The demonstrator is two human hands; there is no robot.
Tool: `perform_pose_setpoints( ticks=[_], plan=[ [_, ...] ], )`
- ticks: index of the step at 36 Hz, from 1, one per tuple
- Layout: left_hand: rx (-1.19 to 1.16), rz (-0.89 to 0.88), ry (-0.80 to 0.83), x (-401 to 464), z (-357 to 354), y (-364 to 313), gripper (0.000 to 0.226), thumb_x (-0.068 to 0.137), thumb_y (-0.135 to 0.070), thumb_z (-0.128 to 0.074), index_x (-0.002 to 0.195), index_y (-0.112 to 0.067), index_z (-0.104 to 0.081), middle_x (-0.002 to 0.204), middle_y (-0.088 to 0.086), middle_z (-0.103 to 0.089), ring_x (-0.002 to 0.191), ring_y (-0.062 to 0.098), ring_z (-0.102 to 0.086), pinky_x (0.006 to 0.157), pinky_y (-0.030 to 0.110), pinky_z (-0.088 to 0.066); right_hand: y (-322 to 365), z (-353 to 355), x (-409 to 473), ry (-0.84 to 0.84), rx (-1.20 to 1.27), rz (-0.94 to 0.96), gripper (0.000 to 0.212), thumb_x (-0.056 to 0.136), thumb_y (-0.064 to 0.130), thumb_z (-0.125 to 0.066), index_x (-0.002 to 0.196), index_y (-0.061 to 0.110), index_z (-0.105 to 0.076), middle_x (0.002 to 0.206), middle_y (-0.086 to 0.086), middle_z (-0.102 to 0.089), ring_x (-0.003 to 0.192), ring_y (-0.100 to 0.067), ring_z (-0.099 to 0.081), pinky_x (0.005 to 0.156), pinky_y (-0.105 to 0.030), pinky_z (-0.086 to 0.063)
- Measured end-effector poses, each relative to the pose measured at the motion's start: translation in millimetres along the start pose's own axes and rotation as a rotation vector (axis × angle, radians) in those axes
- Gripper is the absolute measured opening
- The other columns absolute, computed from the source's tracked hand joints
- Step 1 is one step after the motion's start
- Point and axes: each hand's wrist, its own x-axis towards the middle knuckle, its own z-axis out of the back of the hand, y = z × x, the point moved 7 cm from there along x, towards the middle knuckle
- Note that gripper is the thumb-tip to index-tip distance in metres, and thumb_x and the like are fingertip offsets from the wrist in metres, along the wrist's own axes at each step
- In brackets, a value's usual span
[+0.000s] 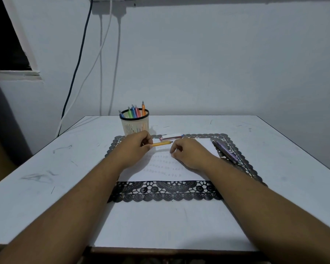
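My left hand (135, 147) pinches the pencil (161, 143); right hand (189, 155) curled beside its tip, hold unclear. A slip would mark the paper (141, 176) beneath.

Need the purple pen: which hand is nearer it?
Right. The right hand is just left of the purple pen; the left hand, gripping the yellow pencil, is farther left.

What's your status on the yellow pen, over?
Left hand grips yellow pen over paper. Right hand curled beside its tip, grip unclear. Nothing in the way.

Bare left hand (135, 149), bare right hand (190, 155); forearms (84, 189) uncovered along their whole visible length
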Motion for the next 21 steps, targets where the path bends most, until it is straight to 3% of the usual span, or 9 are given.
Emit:
perform_pose_setpoints(
  ticks=[5,7,12,18,21],
  plan=[
    [0.033,0.012,0.004,-3,-1,-1,0.012,0.100,-0.029,-0.066,0.090,-0.034,-0.063,0.093,-0.018,-0.067,0.082,-0.004,-0.054,0.059,0.014,-0.034,-2,3,-3,-0.005,0.011,-0.019,0.010,0.100,0.013,-0.065,0.098,0.013,-0.075,0.094,0.002,-0.071,0.087,-0.017,-0.065,0.074,-0.030,-0.050],
    [0.023,0.007,0.010,-3,-2,-2,0.012,0.101,-0.029,-0.066,0.090,-0.034,-0.064,0.093,-0.017,-0.067,0.084,-0.002,-0.055,0.060,0.016,-0.035,-7,8,-4,-0.057,0.137,-0.046,0.010,0.100,0.011,-0.065,0.096,0.013,-0.074,0.095,-0.001,-0.072,0.089,-0.018,-0.067,0.077,-0.029,-0.054],
    [-0.017,0.000,0.007,-3,-1,-4,0.012,0.101,-0.029,-0.065,0.091,-0.035,-0.063,0.097,-0.017,-0.068,0.085,-0.005,-0.056,0.062,0.014,-0.036,-14,26,-5,-0.172,0.554,-0.105,0.006,0.098,0.003,-0.069,0.096,0.004,-0.074,0.083,-0.003,-0.070,0.070,-0.007,-0.063,0.052,-0.006,-0.044],
    [-0.033,-0.025,-0.006,-2,0,-7,0.011,0.101,-0.030,-0.065,0.092,-0.037,-0.064,0.095,-0.018,-0.067,0.086,-0.018,-0.052,0.057,0.011,-0.036,-8,27,-7,-0.150,0.683,-0.067,0.009,0.098,0.009,-0.071,0.100,0.007,-0.079,0.087,-0.004,-0.072,0.073,-0.011,-0.055,0.059,-0.018,-0.046],
    [-0.051,-0.054,-0.016,-2,1,-9,0.013,0.101,-0.028,-0.066,0.091,-0.037,-0.065,0.094,-0.015,-0.068,0.085,-0.018,-0.051,0.062,0.003,-0.040,-7,26,-6,-0.148,0.658,-0.052,0.008,0.097,0.011,-0.073,0.097,0.012,-0.080,0.079,0.005,-0.073,0.066,-0.005,-0.055,0.059,-0.018,-0.046]
  ],
)
